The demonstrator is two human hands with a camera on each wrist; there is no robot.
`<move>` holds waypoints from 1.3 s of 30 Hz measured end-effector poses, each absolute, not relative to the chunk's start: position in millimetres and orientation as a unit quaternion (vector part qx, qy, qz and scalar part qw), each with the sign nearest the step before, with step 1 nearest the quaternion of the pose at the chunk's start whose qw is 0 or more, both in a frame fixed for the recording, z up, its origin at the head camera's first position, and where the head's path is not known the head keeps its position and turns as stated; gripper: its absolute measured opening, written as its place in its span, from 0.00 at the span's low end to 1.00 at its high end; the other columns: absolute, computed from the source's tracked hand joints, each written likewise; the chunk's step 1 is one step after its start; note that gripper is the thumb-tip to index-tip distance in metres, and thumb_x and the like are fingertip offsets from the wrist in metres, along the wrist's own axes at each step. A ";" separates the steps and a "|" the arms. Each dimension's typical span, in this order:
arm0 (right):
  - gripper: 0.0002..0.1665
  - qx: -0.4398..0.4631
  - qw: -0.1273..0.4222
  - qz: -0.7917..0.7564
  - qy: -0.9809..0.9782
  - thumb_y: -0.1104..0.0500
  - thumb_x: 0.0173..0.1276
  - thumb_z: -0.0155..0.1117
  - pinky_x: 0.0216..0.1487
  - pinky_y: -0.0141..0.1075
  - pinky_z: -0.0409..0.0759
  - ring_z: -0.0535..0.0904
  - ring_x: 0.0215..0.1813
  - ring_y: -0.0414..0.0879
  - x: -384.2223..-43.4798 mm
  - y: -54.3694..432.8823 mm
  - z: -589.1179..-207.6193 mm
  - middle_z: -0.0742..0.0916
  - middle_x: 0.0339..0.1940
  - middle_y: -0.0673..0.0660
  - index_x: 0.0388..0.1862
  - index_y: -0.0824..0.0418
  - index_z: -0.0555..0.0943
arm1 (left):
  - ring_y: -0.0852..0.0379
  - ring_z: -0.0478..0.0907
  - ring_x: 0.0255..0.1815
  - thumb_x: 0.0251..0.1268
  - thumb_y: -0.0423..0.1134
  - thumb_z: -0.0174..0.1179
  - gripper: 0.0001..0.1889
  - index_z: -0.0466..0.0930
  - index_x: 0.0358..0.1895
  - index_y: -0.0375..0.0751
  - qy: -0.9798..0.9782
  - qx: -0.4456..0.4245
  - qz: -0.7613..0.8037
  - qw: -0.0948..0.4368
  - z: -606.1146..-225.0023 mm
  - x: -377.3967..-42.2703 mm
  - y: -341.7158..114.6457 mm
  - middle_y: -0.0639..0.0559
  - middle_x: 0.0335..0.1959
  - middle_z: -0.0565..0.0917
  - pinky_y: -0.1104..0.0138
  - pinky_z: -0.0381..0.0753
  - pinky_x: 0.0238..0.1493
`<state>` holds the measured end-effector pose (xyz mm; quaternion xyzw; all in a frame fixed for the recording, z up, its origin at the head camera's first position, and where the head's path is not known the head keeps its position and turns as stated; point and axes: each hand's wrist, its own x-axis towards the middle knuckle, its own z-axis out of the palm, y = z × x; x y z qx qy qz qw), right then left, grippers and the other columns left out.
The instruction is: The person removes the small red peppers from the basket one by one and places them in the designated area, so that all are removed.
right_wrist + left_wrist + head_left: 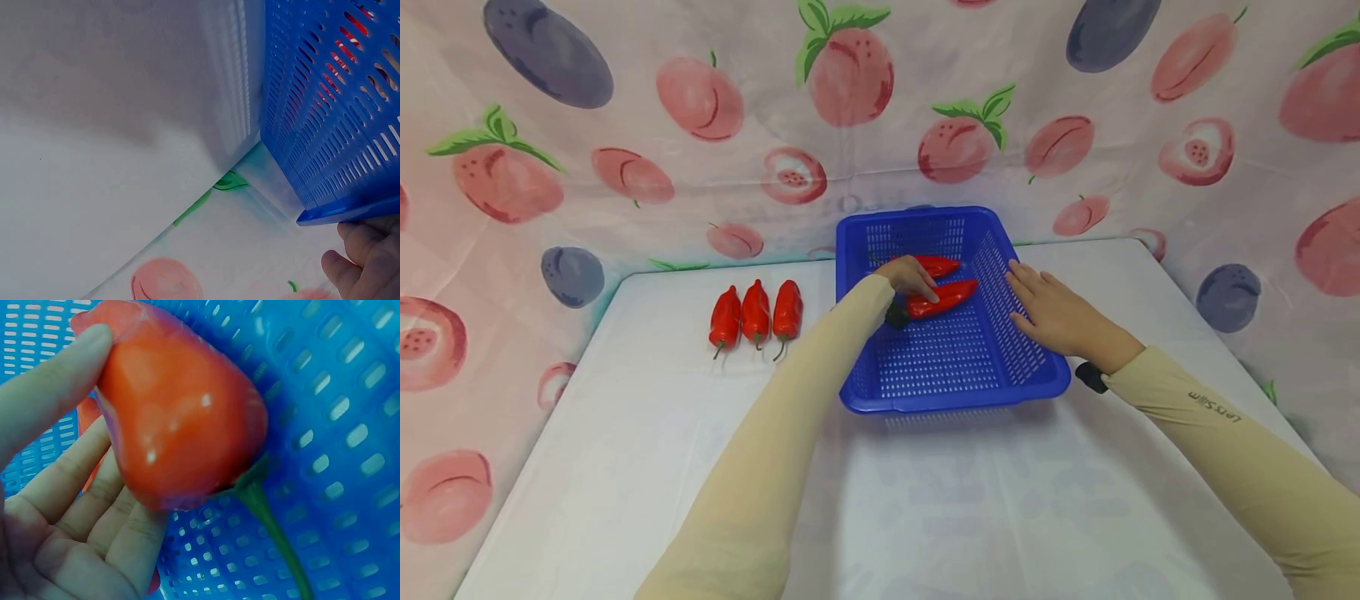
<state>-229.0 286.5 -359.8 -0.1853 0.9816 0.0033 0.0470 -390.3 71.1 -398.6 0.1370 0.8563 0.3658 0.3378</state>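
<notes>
Inside the blue plastic basket (955, 402), my left hand (907, 278) pinches a red pepper (952, 298), its tip pointing right. In the left wrist view, the thumb (69, 369) lies on one side of the pepper (181, 412) and the fingers are behind it; its green stem hangs over the perforated floor. Another red pepper (938, 266) lies farther back in the basket, partly covered by the left hand. My right hand (1060, 315) rests at the basket's right rim with its fingers mostly straight. The right wrist view shows fingertips against that rim (350, 212).
Left of the basket, three red peppers lie side by side on the white table: a left one (725, 321), a middle one (756, 312) and a right one (787, 310). A fruit-patterned cloth (865, 158) rises behind the table.
</notes>
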 end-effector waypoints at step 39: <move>0.38 -0.185 0.039 -0.007 0.982 0.53 0.72 0.46 0.74 0.58 0.47 0.47 0.76 0.65 -226.9 286.6 -360.2 0.52 0.75 0.71 0.72 0.74 0.50 | 0.47 0.77 0.57 0.54 0.33 0.68 0.25 0.76 0.57 0.31 0.751 0.046 0.595 0.282 -377.7 -376.8 68.3 0.40 0.58 0.78 0.62 0.78 0.59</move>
